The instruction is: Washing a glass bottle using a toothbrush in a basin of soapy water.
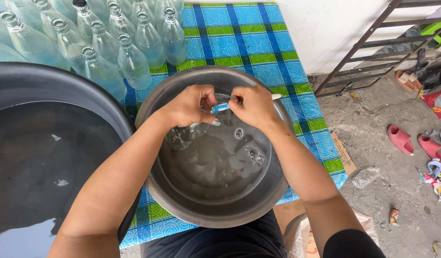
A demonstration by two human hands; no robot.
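Two bare forearms reach in from the bottom edge, meeting over a grey metal basin (278,191) of murky, bubbly water. The left hand (189,106) is closed around the neck of a clear glass bottle (182,136), whose body hangs below the grip, dipping into the water. The right hand (254,106), just beside the left, pinches a thin brush (221,108) with a blue section between the fingers; its pale end sticks out beyond the knuckles. Beyond the hands stand rows of empty bottles (106,43) on a blue-green checked cloth (249,38). Left of the grip sits a large dark tub (63,81).
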